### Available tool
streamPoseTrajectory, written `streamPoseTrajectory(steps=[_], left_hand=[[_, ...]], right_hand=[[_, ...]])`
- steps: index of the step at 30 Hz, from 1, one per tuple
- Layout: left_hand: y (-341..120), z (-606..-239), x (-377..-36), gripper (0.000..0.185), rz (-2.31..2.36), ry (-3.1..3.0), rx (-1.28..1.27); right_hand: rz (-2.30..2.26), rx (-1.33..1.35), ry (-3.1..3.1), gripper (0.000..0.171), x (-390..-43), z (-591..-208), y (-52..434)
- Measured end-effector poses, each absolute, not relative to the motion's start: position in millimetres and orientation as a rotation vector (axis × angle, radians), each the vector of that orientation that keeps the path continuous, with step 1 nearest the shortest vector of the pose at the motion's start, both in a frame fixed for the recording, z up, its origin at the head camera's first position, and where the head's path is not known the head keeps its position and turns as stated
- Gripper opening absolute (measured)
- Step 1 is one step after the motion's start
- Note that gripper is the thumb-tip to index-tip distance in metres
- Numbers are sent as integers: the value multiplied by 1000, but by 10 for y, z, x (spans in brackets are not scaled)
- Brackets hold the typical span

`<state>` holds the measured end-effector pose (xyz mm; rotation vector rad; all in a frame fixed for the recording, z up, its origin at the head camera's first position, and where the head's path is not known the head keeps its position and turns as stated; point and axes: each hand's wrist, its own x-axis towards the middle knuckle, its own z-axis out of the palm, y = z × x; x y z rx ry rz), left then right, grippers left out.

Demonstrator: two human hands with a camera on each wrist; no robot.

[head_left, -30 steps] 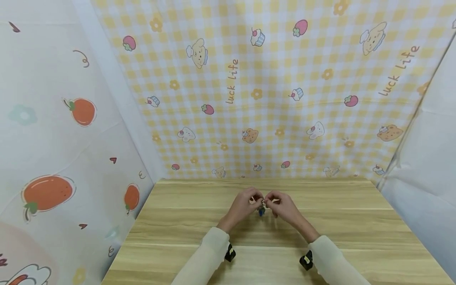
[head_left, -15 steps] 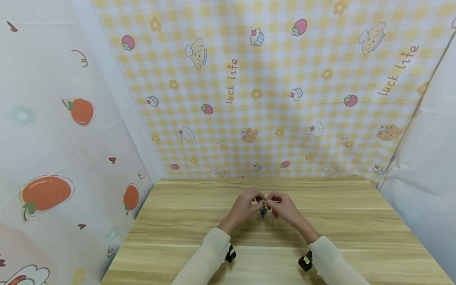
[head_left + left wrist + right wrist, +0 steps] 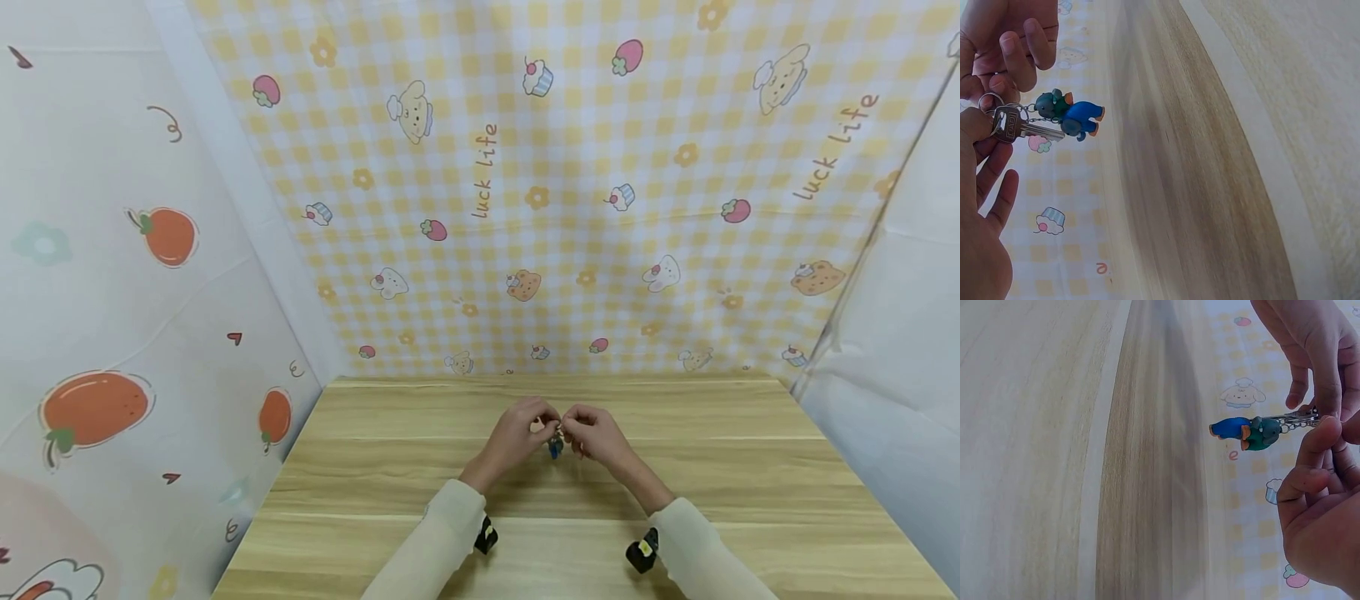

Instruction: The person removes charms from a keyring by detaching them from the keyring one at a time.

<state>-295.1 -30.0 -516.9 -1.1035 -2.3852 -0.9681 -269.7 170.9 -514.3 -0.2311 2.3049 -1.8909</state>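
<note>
Both hands meet above the middle of the wooden table (image 3: 375,467). Between them is a key ring (image 3: 987,100) carrying a silver key (image 3: 1019,125) and a small blue and green figure charm (image 3: 1072,115). My left hand (image 3: 521,431) pinches the key's head between thumb and fingers (image 3: 975,128). My right hand (image 3: 594,433) pinches the ring from the other side (image 3: 1325,434). The charm (image 3: 1247,431) hangs free on a short chain (image 3: 555,447), just above the tabletop. The ring is mostly hidden by the fingers.
Printed cloth walls close the table in: yellow check at the back (image 3: 570,208), white with orange fruit on the left (image 3: 112,292), plain white on the right (image 3: 892,333). Light sleeves cover both forearms, and a black wrist camera (image 3: 485,535) sits under each.
The two hands have drawn a little closer together and sunk slightly. They still hold the key ring, and the charm still hangs between them.
</note>
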Motion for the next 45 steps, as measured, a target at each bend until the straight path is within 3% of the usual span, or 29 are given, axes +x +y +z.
streamPoseTrajectory(steps=[28,45], left_hand=[[-304,-5129,-2932,5,-988,-2325,-1208],[-327,-5174,-2925,6,-1099,-2379,-1082]], right_hand=[[-1815,-288,2193,29,-2714,-5147,1839],[-1818,-419,2425,21,-2727,-5225,1822]])
